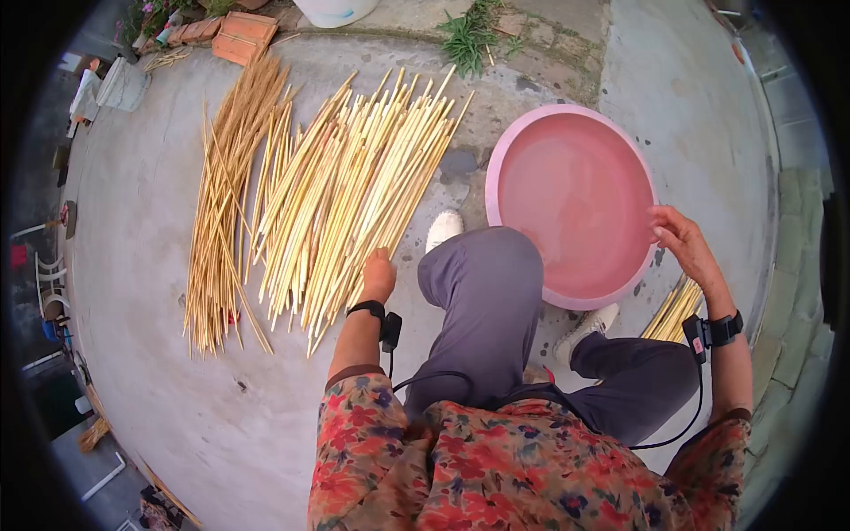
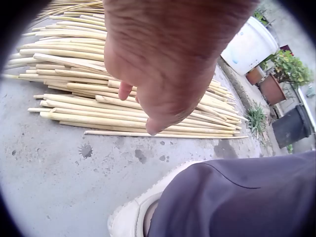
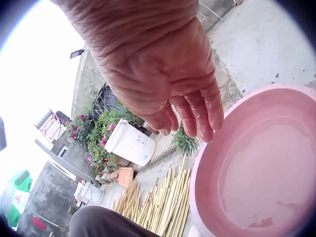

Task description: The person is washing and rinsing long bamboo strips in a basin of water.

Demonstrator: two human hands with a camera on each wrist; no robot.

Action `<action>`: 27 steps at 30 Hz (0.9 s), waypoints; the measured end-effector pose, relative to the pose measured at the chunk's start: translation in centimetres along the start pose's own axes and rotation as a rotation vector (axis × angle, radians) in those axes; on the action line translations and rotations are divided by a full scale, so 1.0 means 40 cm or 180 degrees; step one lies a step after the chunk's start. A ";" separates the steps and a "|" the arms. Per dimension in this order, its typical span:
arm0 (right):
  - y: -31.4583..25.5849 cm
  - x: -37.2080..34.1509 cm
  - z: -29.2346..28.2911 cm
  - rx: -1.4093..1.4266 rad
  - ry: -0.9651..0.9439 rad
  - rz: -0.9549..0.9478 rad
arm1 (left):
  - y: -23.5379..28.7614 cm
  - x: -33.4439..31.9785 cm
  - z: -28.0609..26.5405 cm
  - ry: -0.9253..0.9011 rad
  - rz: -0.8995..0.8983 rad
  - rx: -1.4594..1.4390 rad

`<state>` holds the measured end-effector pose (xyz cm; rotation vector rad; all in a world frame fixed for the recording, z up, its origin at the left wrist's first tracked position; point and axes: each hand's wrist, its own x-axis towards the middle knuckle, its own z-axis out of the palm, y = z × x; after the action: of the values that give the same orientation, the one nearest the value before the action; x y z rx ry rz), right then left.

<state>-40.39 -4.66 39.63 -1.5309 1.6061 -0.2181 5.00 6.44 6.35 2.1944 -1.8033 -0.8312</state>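
Sticks (image 1: 359, 195) lie on the grey ground (image 1: 133, 265), L of the big pink tub (image 1: 567, 110). L hand (image 1: 379, 274) is at their near R edge; can't tell if it grips any. R hand (image 1: 680, 237) is loose & unclenched, nr the tub's R side. White bucket (image 1: 336, 9) is far.

Stalks (image 1: 363, 195) were pale yellow, basin (image 1: 493, 177) pink.
The brushier bundle (image 1: 243, 111) was tan-brown towards its tips. Shirt (image 1: 496, 460) was floral, its blossoms red and dark blue over a brown ground. Trousers (image 1: 482, 292) were plain grey-purple; shoes (image 1: 444, 230), white; wrist straps (image 1: 728, 329), black. Pavement (image 1: 133, 265) was grey with darker blotches. Bucket (image 3: 131, 143) was white with a blue mark; tile (image 1: 245, 37), orange-red; leaves (image 1: 467, 37), green; flowers (image 3: 75, 129), bright pink.
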 end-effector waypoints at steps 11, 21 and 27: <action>-0.004 0.234 0.245 0.0117 -0.0641 0.0275 | 0.061 0.104 0.117 -0.0015 -0.0342 0.1252; 0.089 0.189 0.283 0.0101 -0.0777 0.0494 | 0.054 0.123 0.145 -0.0355 -0.0906 0.0464; 0.110 0.152 0.273 0.0021 -0.0764 0.0370 | 0.033 0.130 0.082 -0.0608 -0.0955 0.0246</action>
<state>-35.26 -4.31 27.41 -1.3963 1.4948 0.0243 2.72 1.88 2.69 2.5561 -1.6294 -1.0806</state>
